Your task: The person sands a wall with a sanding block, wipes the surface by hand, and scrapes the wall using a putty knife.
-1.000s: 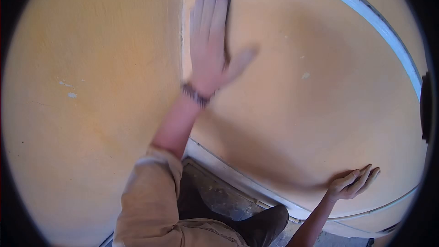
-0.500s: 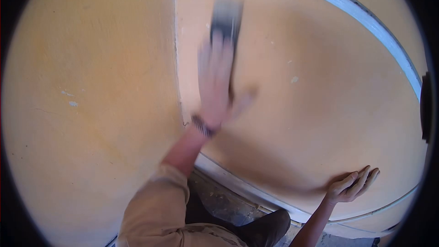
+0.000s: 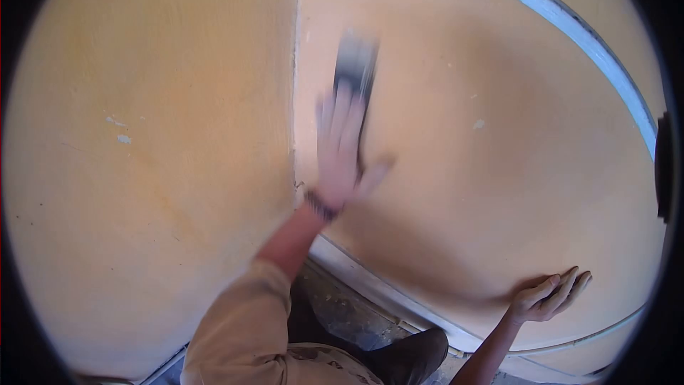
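My left hand [image 3: 340, 146] lies flat over a long, flat tool [image 3: 358, 57] with a dark body and a greyish far end, pressed against the peach wall panel [image 3: 442, 171]. Motion blur hides its exact kind, though it resembles a sanding block. The fingers run up along the tool and the thumb is spread to the right. A dark band circles that wrist. At lower right, my right hand [image 3: 545, 298] rests sideways against the same panel, fingers extended and slightly apart, holding nothing.
A raised seam [image 3: 294, 85] separates the panel from the yellower wall [image 3: 164, 192] on the left. Pale blue trim [image 3: 563, 18] curves along the upper right. Below are a white ledge [image 3: 370, 278], the floor [image 3: 349, 314] and my dark-clad knee [image 3: 417, 353].
My left hand and the tool have slid down the panel. My right hand stays at the same part of the wall. The view has shifted slightly.
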Demonstrator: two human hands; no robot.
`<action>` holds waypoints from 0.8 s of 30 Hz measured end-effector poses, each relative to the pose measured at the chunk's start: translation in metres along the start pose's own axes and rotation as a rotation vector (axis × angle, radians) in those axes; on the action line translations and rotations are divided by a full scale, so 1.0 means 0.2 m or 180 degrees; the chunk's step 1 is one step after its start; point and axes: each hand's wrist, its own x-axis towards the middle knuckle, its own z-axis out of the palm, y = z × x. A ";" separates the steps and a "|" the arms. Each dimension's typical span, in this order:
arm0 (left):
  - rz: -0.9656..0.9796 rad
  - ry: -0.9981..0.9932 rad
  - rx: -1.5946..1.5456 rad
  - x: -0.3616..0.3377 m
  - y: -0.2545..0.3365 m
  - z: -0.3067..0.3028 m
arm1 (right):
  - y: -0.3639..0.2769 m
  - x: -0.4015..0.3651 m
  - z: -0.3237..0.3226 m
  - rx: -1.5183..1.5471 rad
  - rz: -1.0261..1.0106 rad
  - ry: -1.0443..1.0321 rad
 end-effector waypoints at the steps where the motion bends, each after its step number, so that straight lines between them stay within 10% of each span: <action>1: -0.0243 -0.0121 0.0010 -0.40 0.04 0.01 | 0.00 0.00 0.00 -0.0021 0.0034 -0.0028; 5: -0.0560 -0.0073 -0.0054 -0.54 0.04 0.03 | -0.02 0.00 -0.01 -0.0123 0.0074 -0.0079; 10: 0.0558 0.0533 -0.0055 0.63 -0.13 0.01 | 0.00 0.01 -0.01 -0.0125 0.0010 -0.0033; 17: -0.0585 -0.0108 -0.0261 -0.72 0.08 0.10 | -0.02 -0.01 -0.01 -0.0083 0.0116 -0.0041; 24: 0.0612 0.0502 -0.0235 0.80 -0.15 -0.07 | -0.03 -0.01 0.00 -0.0151 0.0042 -0.0099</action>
